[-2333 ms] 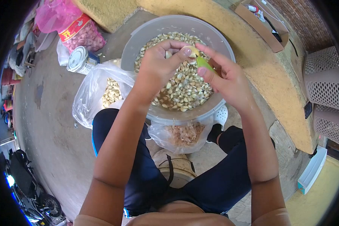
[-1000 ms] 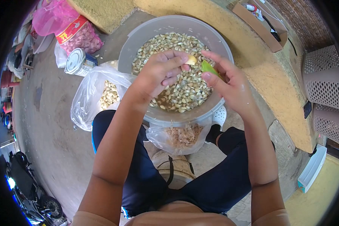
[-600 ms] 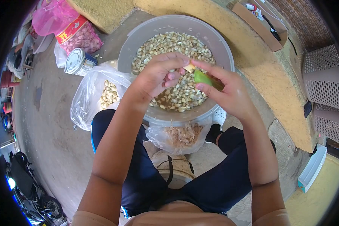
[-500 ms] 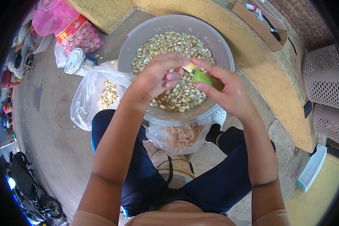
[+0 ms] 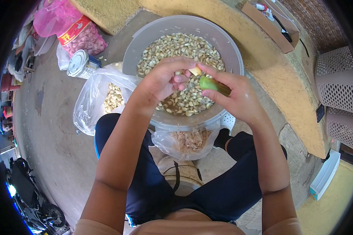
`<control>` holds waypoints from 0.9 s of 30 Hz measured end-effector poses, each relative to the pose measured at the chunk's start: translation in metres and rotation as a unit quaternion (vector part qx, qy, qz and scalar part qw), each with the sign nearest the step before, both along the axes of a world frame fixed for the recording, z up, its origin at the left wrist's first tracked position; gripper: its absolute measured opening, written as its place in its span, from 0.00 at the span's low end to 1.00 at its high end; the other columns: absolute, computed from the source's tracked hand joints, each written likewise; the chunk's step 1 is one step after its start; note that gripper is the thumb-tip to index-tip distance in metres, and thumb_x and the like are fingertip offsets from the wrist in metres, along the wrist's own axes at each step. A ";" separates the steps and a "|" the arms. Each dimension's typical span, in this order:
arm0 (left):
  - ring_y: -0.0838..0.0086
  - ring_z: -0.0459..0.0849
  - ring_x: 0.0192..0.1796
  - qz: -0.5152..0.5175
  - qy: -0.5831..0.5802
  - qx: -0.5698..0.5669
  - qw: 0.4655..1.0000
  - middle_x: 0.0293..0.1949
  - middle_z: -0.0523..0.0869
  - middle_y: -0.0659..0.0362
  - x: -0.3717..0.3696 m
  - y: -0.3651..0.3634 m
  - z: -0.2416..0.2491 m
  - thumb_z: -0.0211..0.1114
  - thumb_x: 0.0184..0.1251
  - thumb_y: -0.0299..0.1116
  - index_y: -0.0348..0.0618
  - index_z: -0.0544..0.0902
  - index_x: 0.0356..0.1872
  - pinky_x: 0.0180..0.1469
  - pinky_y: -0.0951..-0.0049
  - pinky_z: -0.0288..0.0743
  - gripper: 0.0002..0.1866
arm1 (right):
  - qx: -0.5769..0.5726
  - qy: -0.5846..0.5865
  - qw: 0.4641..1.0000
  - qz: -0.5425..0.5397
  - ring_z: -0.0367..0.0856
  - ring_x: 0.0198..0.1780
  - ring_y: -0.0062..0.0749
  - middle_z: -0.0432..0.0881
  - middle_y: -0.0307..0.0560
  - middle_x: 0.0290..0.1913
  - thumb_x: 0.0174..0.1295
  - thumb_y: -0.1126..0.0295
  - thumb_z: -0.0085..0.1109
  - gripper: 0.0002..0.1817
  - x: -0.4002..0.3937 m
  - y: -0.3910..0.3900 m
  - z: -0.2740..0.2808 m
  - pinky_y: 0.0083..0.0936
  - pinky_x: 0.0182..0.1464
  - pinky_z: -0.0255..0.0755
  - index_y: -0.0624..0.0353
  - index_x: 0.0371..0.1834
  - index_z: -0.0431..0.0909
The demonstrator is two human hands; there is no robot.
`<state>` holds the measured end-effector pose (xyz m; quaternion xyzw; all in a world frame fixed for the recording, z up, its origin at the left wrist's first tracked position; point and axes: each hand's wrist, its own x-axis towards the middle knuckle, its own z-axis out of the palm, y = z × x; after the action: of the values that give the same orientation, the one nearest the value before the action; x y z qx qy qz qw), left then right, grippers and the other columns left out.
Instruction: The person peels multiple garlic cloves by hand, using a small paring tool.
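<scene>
Above a large grey tub [image 5: 233, 51] of garlic cloves [image 5: 180, 43] in water, my two hands meet. My left hand [image 5: 164, 78] pinches one garlic clove [image 5: 195, 71] at its fingertips, with something pale also showing between the curled fingers. Wrapped in my right hand [image 5: 237, 94] is a green handle [image 5: 210, 84], perhaps a small knife's; its blade cannot be made out. The right index finger touches the clove. Left of the tub, an open clear plastic bag [image 5: 88, 98] contains peeled cloves [image 5: 113, 98].
A clear bag of papery skins [image 5: 190, 141] hangs at the tub's near side. A paint can [image 5: 80, 64] and a pink mesh sack [image 5: 88, 39] stand at left. A cardboard box [image 5: 270, 31] lies on the yellow ledge [image 5: 262, 70], near perforated crates [image 5: 337, 74].
The green handle has tilted and shifted slightly left in my right hand, and the right index finger is closer along the clove. My left hand has hardly moved.
</scene>
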<state>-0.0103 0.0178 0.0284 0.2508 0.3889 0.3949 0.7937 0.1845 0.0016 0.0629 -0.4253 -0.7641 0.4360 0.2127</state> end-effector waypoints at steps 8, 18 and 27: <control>0.91 0.63 0.15 -0.007 0.007 0.004 1.000 0.20 0.72 0.68 0.000 0.000 -0.001 0.58 0.57 0.32 0.39 0.77 0.35 0.18 0.87 0.59 0.09 | -0.034 0.045 0.998 -0.014 0.74 0.40 0.17 0.80 0.41 0.42 0.52 0.73 0.62 0.26 0.000 -0.001 -0.005 0.17 0.45 0.68 0.50 0.58 0.70; 0.91 0.63 0.16 -0.009 0.017 0.012 1.000 0.20 0.71 0.69 0.000 0.000 -0.002 0.58 0.58 0.33 0.38 0.77 0.36 0.18 0.87 0.59 0.09 | 0.059 0.019 0.998 -0.017 0.76 0.40 0.20 0.81 0.46 0.42 0.53 0.72 0.61 0.24 -0.001 0.000 -0.008 0.19 0.45 0.69 0.51 0.56 0.72; 0.91 0.63 0.16 -0.009 0.017 0.007 1.000 0.20 0.72 0.68 0.002 -0.001 0.001 0.59 0.57 0.31 0.39 0.76 0.37 0.20 0.86 0.62 0.09 | 0.048 0.059 0.997 -0.034 0.77 0.41 0.26 0.81 0.47 0.42 0.53 0.70 0.61 0.21 -0.002 0.000 -0.010 0.21 0.44 0.70 0.55 0.52 0.74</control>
<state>-0.0084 0.0164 0.0291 0.2661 0.3971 0.3863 0.7888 0.1820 0.0018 0.0532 -0.4140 -0.7554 0.4158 0.2917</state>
